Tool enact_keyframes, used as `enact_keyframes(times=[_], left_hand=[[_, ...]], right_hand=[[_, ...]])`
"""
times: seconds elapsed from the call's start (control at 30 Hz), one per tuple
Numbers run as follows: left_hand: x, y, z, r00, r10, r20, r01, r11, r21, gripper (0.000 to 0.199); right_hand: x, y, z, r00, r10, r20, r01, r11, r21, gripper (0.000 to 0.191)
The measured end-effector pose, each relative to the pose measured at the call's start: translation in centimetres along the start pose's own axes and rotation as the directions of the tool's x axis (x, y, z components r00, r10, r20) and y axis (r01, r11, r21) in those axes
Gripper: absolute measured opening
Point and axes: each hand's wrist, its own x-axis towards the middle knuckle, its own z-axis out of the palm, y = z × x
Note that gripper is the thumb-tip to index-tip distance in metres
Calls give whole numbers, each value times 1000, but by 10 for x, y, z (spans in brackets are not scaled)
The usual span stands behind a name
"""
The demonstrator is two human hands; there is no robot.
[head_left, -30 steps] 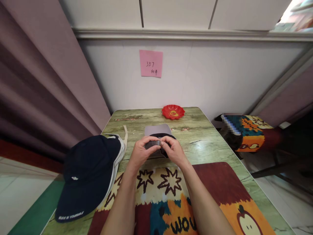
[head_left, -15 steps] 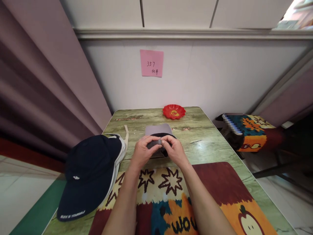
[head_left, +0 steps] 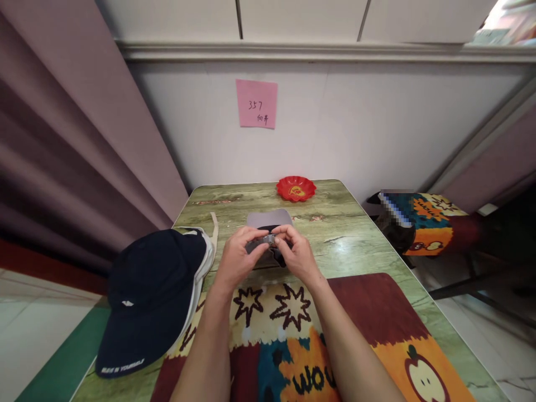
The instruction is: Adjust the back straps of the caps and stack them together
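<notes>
A grey cap (head_left: 268, 218) lies on the table in front of me, its brim or crown pointing away and its dark inner band partly showing. At its near side, my left hand (head_left: 238, 257) pinches the cap's grey strap between thumb and fingers. My right hand (head_left: 298, 254) grips the same strap from the other side, thumb and forefinger at the small metal buckle (head_left: 270, 239). Fingers cover much of the strap. To the left rests a navy cap (head_left: 151, 290) with white lettering on its brim and a pale strap hanging out behind.
A red scalloped dish (head_left: 296, 190) stands at the table's back edge. Under my forearms lies a colourful patterned mat (head_left: 377, 307). A pink note (head_left: 257, 104) is stuck to the white wall. At right, beyond the table edge, a stool-like seat (head_left: 431, 215) has a similar cover.
My left fingers have moved slightly left along the strap, so more of the buckle shows. My right hand stays at it. The whole view has shifted a little.
</notes>
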Motion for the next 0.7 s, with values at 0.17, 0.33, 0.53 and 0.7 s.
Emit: enact_keyframes(times=[0.17,0.33,0.53,0.7], left_hand=[[0,-4,-2,990,-130,-47,132,991,38,20],[-2,-13,3,954,-290,71,299,939,-172,21],[-1,-11,8,951,-295,89,309,899,-309,20],[-1,-7,4,937,-330,117,348,839,-419,23]], right_hand=[[1,2,-1,1000,-16,18,16,1000,-4,28],[1,-4,-6,996,-62,61,64,998,-27,29],[1,-7,-7,991,-129,42,134,984,-117,26],[1,-8,-7,982,-184,37,187,972,-144,18]])
